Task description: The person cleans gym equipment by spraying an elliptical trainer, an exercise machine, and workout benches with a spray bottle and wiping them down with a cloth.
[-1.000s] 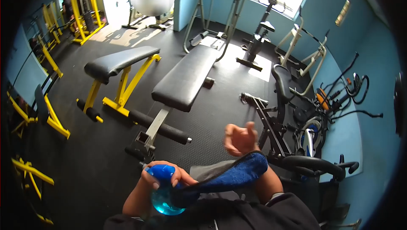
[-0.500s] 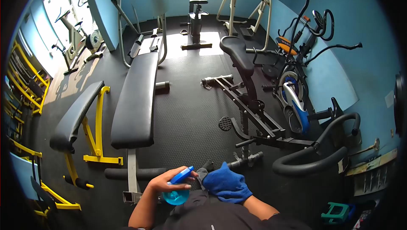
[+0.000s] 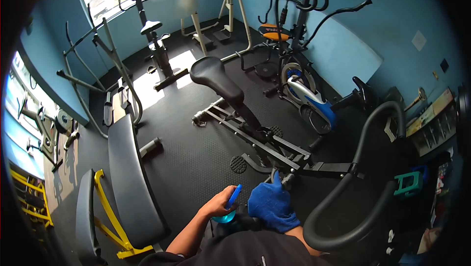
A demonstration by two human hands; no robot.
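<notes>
My left hand (image 3: 217, 204) is wrapped around the neck of a spray bottle (image 3: 224, 217) with a blue trigger head and a clear teal body. A blue cloth (image 3: 271, 206) covers my right hand, so the fingers are hidden; only the wrist (image 3: 295, 233) shows below it. The cloth bunches to a point at its top. Just beyond the cloth stands a black exercise machine (image 3: 267, 141) with a padded saddle (image 3: 216, 77), foot pedals and a looped handlebar (image 3: 338, 207). That handlebar curves close on the right of my cloth-covered hand.
A long black bench (image 3: 130, 177) and a yellow-framed bench (image 3: 122, 246) lie to the left. Behind the saddle are an upright bike (image 3: 159, 57) and a white-and-blue elliptical (image 3: 314, 101). A green plastic stool (image 3: 408, 183) stands at the right.
My view has turned to the right, so the benches slide left and the saddle machine comes nearer the middle. Both hands keep their hold on the bottle and cloth.
</notes>
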